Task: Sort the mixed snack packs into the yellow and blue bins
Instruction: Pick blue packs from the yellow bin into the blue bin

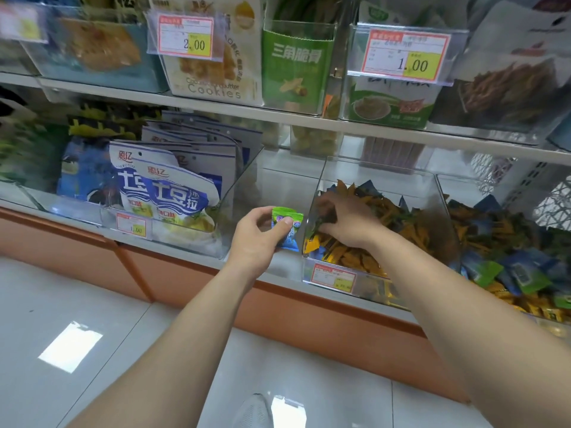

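My left hand pinches a small blue-and-green snack pack just left of a clear bin on the lower shelf. That bin holds mostly yellow-orange packs with a few blue ones mixed in. My right hand reaches down into this bin with its fingers curled among the packs; it is blurred, and whether it holds one is hidden. A neighbouring clear bin to the right holds blue-and-green packs mixed with yellow ones.
A clear bin of larger white-and-blue bags stands to the left. The upper shelf carries cookie and green snack boxes with price tags. An orange cabinet base and a white tiled floor lie below.
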The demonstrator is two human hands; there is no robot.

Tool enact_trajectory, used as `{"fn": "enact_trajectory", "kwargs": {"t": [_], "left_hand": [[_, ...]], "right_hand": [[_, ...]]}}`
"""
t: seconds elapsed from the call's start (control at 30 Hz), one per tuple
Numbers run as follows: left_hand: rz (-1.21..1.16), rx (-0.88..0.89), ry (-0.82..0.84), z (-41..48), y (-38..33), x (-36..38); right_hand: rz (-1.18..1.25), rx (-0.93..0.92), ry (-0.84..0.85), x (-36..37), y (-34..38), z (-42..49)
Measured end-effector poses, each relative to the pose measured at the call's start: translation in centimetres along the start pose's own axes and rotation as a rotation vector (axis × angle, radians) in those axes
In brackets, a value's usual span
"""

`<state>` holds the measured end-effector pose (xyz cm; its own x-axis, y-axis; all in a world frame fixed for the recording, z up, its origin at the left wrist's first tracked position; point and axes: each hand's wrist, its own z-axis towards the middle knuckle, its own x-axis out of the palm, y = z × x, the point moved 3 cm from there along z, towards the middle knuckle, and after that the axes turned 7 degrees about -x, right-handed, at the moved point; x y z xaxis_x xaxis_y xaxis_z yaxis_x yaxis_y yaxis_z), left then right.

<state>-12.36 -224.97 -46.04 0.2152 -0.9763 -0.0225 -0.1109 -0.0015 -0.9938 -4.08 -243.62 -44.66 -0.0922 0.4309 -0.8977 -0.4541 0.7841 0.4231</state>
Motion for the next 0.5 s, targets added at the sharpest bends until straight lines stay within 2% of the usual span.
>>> {"fn": "enact_trajectory", "kwargs": {"t": [0.1,0.23,0.27,0.3,0.37,0.43,0.5], "left_hand": [[0.058,0.003,-0.008,0.0,0.1,0.0],[0.066,0.013,-0.009,0.1,0.3,-0.2],[0.075,0.017,-0.009,0.1,0.3,-0.2],[0.083,0.019,-0.009,0.1,0.4,-0.2],[0.090,0.016,-0.009,0.1,0.4,-0.1],[0.098,0.017,-0.011,0.0,0.5,0.1],[0.111,0.021,-0.007,-0.1,0.5,0.2]], "right_hand": [[-0.075,-0.085,-0.015,-0.4,-0.2,-0.1],[0.082,-0.090,-0.313,-2.6,-0.3,-1.6],[0.124,-0.094,-0.345,-3.0,-0.2,-2.1],[0.161,-0.093,-0.320,-3.1,-0.1,-2.6],[0.201,-0.059,-0.139,-2.3,0.2,-3.2],[0.159,-0.027,0.050,-1.0,0.5,-3.2],[0.075,-0.003,0.148,0.1,0.7,-2.9]]}}
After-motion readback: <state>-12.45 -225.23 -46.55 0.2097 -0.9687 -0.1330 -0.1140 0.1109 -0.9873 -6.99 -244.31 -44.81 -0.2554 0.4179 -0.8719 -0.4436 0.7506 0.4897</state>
